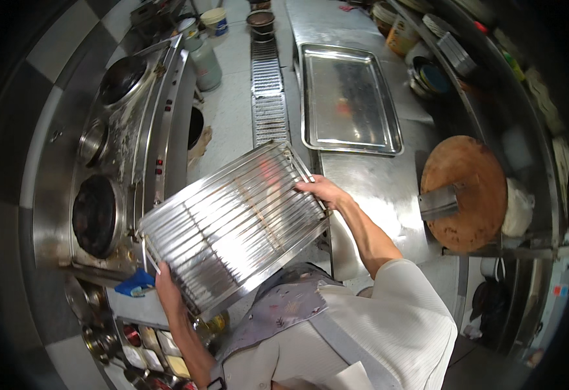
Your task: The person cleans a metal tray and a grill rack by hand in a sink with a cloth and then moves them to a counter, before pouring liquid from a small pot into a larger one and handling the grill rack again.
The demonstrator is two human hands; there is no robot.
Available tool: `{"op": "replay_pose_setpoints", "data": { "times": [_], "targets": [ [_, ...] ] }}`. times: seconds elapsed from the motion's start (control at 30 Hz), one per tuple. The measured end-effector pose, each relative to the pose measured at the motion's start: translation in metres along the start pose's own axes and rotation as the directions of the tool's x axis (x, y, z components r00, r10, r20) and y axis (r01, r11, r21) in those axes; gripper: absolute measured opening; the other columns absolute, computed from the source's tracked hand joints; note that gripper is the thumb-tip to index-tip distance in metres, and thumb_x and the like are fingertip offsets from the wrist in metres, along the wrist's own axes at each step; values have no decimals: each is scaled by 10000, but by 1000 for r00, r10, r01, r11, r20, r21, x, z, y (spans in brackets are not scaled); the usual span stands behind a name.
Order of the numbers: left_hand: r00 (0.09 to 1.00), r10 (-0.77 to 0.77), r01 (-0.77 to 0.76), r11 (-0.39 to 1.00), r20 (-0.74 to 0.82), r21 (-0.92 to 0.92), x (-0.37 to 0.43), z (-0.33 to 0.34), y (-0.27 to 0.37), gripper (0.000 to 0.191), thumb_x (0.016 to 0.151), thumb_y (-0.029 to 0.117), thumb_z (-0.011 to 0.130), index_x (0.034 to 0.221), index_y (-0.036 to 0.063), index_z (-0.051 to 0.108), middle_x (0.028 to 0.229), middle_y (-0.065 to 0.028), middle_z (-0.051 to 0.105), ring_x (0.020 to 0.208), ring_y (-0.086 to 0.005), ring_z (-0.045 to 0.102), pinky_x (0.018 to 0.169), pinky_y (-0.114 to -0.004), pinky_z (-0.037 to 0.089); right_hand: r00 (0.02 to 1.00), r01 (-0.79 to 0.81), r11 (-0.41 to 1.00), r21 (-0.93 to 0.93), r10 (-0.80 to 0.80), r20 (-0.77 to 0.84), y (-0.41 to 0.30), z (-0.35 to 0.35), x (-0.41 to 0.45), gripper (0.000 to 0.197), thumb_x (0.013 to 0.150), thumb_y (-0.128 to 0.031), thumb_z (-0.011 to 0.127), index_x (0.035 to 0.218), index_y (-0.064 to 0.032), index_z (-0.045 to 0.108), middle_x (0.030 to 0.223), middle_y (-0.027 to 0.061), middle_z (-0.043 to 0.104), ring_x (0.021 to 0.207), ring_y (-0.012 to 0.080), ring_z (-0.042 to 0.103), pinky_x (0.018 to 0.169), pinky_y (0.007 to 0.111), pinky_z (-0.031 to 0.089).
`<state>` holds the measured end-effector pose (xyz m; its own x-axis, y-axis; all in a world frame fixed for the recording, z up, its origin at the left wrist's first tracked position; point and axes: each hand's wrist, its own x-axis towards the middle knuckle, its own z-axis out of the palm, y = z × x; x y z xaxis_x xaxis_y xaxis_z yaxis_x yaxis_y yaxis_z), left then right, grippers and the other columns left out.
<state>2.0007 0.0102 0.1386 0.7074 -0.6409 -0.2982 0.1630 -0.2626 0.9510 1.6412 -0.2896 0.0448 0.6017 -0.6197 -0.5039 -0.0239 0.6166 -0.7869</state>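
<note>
A shiny metal tray is tilted across the space before me, with a wire rack lying inside it. My left hand grips the tray at its left end, thumb along the edge. At the opposite end, my right hand holds the tray, the thumb over the rack's edge and the other fingers mostly hidden. Beyond my right hand, a second metal tray rests flat on the steel worktable.
To the left runs a stove with woks. A cleaver lies on a round wooden chopping block at right. Seasoning containers stand at lower left. A gas cylinder and a floor drain grate lie ahead.
</note>
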Motion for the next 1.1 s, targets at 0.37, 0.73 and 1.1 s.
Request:
{"op": "replay_pose_setpoints", "data": {
  "times": [0.37, 0.73, 1.1],
  "targets": [
    [562, -73, 85, 996, 824, 30, 183, 172, 75, 387, 980, 176, 578, 1292, -50, 555, 1158, -85, 660, 1016, -156, 633, 896, -305, 506, 719, 372, 926, 63, -245, -650, 68, -65, -112, 249, 940, -238, 672, 1054, -18, 648, 942, 21, 658, 835, 104, 582, 774, 284, 491],
    [143, -224, 164, 966, 964, 201, 305, 408, 92, 369, 1002, 143, 552, 1333, -18, 532, 1149, -75, 677, 984, -152, 685, 865, -294, 577, 432, 603, 790, 112, -206, -878, 74, -108, -77, 297, 946, -180, 630, 1152, 33, 631, 1035, 117, 703, 887, 204, 682, 822, 339, 559],
    [247, -539, -303, 747, 805, 593, 377, 641, 117, 315, 925, 254, 663, 1136, 21, 648, 1073, -75, 669, 899, -156, 661, 722, -311, 581, 196, 762, 629, 155, 3, -981, -1, -130, -4, 216, 937, -98, 658, 1095, 48, 634, 990, 104, 692, 834, 183, 664, 773, 298, 548]
  ]
}}
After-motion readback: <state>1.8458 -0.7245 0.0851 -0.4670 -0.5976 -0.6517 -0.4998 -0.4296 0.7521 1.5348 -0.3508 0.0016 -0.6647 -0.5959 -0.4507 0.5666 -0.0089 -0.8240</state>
